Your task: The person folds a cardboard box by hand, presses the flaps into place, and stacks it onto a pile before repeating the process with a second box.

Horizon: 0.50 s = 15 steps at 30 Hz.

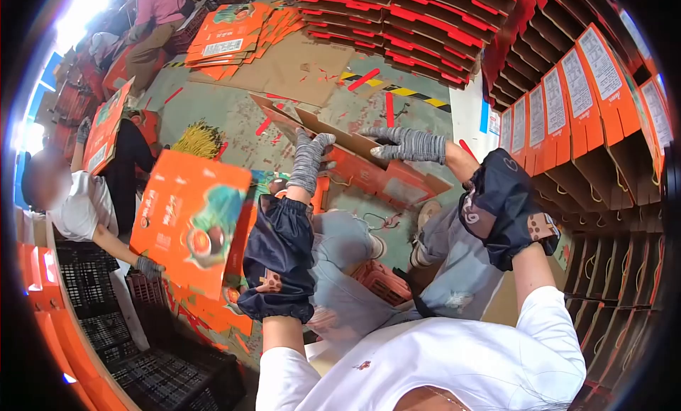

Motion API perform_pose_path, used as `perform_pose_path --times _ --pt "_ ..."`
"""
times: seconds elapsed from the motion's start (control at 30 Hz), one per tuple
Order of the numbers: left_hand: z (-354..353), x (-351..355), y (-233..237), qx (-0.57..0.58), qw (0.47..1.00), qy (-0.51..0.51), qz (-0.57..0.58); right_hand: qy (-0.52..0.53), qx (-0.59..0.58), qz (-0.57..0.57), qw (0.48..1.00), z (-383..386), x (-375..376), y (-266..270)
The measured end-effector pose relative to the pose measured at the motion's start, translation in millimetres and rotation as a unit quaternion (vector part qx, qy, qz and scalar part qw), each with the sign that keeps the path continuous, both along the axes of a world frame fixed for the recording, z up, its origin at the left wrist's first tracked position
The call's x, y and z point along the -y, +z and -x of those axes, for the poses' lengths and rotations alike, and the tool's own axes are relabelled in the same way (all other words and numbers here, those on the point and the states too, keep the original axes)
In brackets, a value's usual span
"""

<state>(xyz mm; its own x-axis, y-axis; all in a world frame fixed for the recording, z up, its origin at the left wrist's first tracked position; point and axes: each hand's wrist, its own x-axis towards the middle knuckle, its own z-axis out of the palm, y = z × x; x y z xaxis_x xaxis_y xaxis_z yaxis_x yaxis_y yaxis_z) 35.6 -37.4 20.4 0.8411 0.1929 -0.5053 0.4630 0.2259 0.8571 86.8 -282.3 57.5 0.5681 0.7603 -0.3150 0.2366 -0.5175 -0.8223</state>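
A partly folded orange cardboard carton [386, 182] stands tilted between my knees, brown inner flaps facing up. My left hand [309, 159], in a grey knitted glove, is closed on its upper left edge. My right hand [413, 144], in a matching glove, holds the upper right edge, fingers reaching across the top and thumb on the near side. The carton's underside is hidden from me. To the left of my left arm lies a flat orange printed carton [190, 219] on top of other orange sheets.
A co-worker [85, 205] at left holds an orange carton [110, 130]. Black crates [167, 379] stand lower left. Stacked cartons rise at the back [404, 28] and right [567, 106]. A bundle of yellow cords [198, 140] and red scraps lie on the floor.
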Motion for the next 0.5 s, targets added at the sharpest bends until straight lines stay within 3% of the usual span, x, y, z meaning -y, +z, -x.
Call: perform_pose_path --times 0.07,0.17,0.2,0.23,0.3,0.37,0.43,0.5 --pt "0 -3 -1 0.038 0.998 -0.041 -0.026 0.006 0.000 -0.111 0.994 1 -9 -9" --pt "-2 5 1 0.067 0.989 -0.073 -0.112 -0.024 0.052 -0.051 0.997 25 -18 24" --pt "-3 14 1 0.053 0.983 -0.086 -0.152 0.005 0.318 -0.040 0.947 20 -18 -19" --pt "-6 18 3 0.040 0.976 -0.097 -0.191 0.038 0.387 -0.053 0.920 18 -19 -16" --pt "-24 7 -67 0.082 0.951 -0.116 -0.276 0.108 0.517 -0.078 0.846 15 -22 2" --pt "-23 6 -48 0.084 0.950 -0.178 -0.245 0.176 0.558 -0.066 0.808 5 -21 29" --pt "-19 4 -55 0.156 0.940 -0.138 -0.269 0.239 0.587 -0.051 0.772 -1 -18 42" --pt "-20 5 -61 0.190 0.941 -0.131 -0.248 0.286 0.603 0.044 0.743 2 -26 51"
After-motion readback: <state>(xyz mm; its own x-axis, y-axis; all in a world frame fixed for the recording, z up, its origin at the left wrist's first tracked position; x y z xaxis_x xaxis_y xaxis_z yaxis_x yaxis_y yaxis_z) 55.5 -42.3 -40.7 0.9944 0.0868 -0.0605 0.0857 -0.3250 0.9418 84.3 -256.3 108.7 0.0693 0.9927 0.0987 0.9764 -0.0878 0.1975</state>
